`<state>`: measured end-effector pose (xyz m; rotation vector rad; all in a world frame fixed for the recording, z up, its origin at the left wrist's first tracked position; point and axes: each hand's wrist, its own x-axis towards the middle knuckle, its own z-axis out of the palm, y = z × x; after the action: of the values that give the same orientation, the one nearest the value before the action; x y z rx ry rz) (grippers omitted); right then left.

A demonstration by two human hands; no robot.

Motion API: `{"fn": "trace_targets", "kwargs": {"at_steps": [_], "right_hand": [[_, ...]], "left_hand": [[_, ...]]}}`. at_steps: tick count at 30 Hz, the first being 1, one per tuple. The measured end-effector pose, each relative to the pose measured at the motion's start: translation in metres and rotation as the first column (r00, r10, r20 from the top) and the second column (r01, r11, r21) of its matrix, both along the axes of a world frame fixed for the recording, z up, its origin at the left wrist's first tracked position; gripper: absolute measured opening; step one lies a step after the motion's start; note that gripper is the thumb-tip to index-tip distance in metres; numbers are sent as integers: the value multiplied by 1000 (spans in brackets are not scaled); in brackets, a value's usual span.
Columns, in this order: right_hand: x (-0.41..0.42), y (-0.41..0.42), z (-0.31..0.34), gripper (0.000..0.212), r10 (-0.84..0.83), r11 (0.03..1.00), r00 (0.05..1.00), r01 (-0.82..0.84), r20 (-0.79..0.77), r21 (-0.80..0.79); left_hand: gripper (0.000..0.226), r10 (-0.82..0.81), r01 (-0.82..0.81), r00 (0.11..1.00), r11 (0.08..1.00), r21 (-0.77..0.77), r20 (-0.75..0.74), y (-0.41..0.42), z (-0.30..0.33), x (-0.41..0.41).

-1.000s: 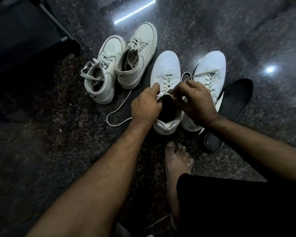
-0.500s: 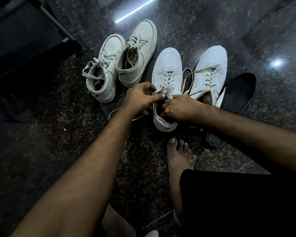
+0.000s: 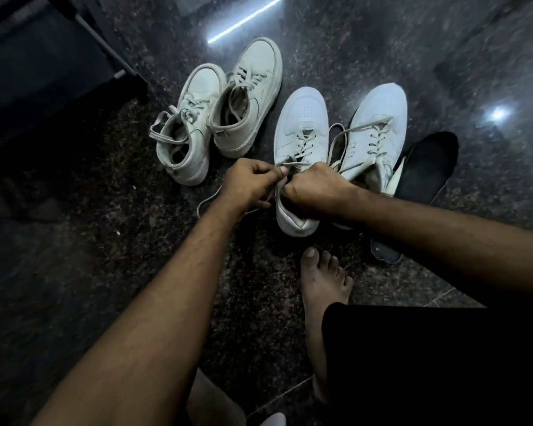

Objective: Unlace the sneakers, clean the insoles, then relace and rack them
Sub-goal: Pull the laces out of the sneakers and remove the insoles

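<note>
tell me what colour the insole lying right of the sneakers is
Black, with a pale edge on its left side; the insole shows in the head view.

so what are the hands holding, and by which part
Both hold the lace of the white low-top sneaker near its collar: left hand pinches one strand, right hand is closed on the other.

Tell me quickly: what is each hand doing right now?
Left hand: closed, pinching the lace of the white sneaker.
Right hand: closed at the same lace.
</note>
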<state>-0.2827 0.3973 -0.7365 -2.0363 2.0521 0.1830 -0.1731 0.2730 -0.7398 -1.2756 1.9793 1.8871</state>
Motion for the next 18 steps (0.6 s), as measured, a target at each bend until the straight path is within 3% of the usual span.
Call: {"fn": "trace_targets", "kwargs": {"at_steps": [7, 11, 15, 18], "right_hand": [[7, 0, 10, 42, -98, 993, 995, 98, 4, -64], [6, -4, 15, 19, -151, 982, 988, 147, 31, 121], [8, -4, 11, 23, -225, 965, 973, 217, 43, 146], [9, -6, 7, 32, -313, 939, 946, 295, 81, 179]], "left_hand": [[20, 81, -80, 997, 992, 102, -4, 3, -2, 0], [18, 117, -113, 993, 981, 161, -17, 8, 7, 3], [17, 151, -150, 989, 984, 94, 1, 15, 7, 5], [3, 171, -172, 985, 980, 103, 19, 21, 7, 11]]}}
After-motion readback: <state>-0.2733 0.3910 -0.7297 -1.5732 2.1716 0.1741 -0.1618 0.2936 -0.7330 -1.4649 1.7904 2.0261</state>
